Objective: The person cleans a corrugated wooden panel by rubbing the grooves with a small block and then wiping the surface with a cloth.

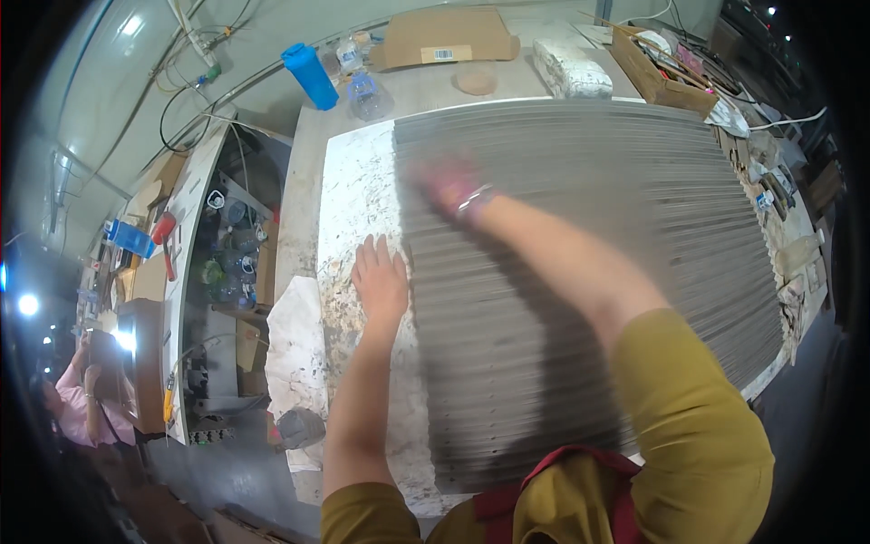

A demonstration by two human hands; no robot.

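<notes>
My left hand (379, 276) lies flat with its fingers stretched out on a white, brown-stained board (358, 172), close to the left edge of a broad grey layer of narrow parallel strips (580, 154). Farther out, my right hand (446, 183) is over the left part of the strips, its arm reaching across them. Motion smears it; pink-red shows around the fingers, and I cannot make out whether it is a glove or something held. A bracelet circles that wrist.
Along the far edge stand a blue bottle (310, 76), a clear jug (367, 95), a cardboard piece (444, 38), a white-wrapped block (573, 69) and a box of tools (657, 77). A shelf unit (204, 272) is at left, with a person in pink (77, 403) beyond it.
</notes>
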